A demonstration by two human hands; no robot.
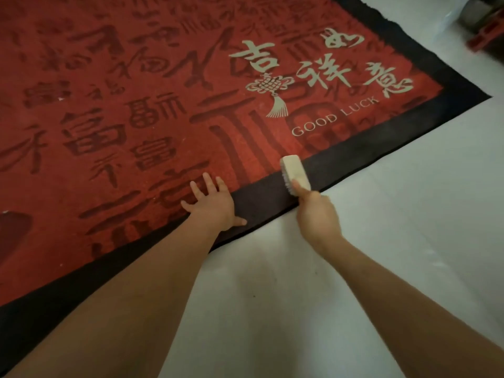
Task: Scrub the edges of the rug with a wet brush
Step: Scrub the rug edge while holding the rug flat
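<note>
While left hand [211, 204] presses rug [136, 105], right hand [317, 216] grips brush [295, 171].

We see a rug [136, 105] of matt red pile, napped and rough, its dark border [354, 148] a flatter, felt-like cloth. The brush [296, 171] has a smooth pale back that looks like plastic, with light bristles beneath. The floor [354, 268] looks smooth, pale, faintly sheened.

A single head-worn wide-angle camera looks forward and steeply down from close above the floor [381, 241], both forearms reaching in from the near edge, the rug [136, 105] filling the far left and its corner lying far right.
</note>
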